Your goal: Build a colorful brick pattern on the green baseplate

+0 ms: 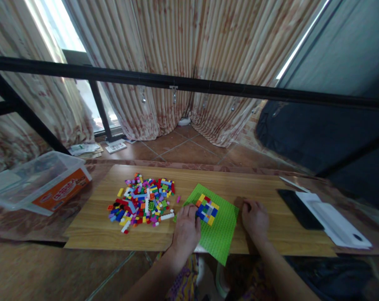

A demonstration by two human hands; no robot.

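A bright green baseplate (223, 228) lies askew on the wooden board, its near corner jutting past the front edge. On it sits a flat, roughly square build of red, yellow, blue, white and green toy bricks (208, 210). My left hand (186, 230) lies over the plate's left side with its fingers curled. Its fingertips are close against the build's left side, by a dark blue spot; what they grip, if anything, is hidden. Just right of the plate, my right hand (256, 218) rests on the board in a loose fist, with nothing visible in it.
Loose toy bricks (145, 200) are heaped left of the plate, with a pink brick (178, 199) apart. A clear plastic box (51, 161) stands far left. At right lie a black flat object (298, 209) and a white tray-like piece (330, 221). A black rail (189, 83) crosses behind.
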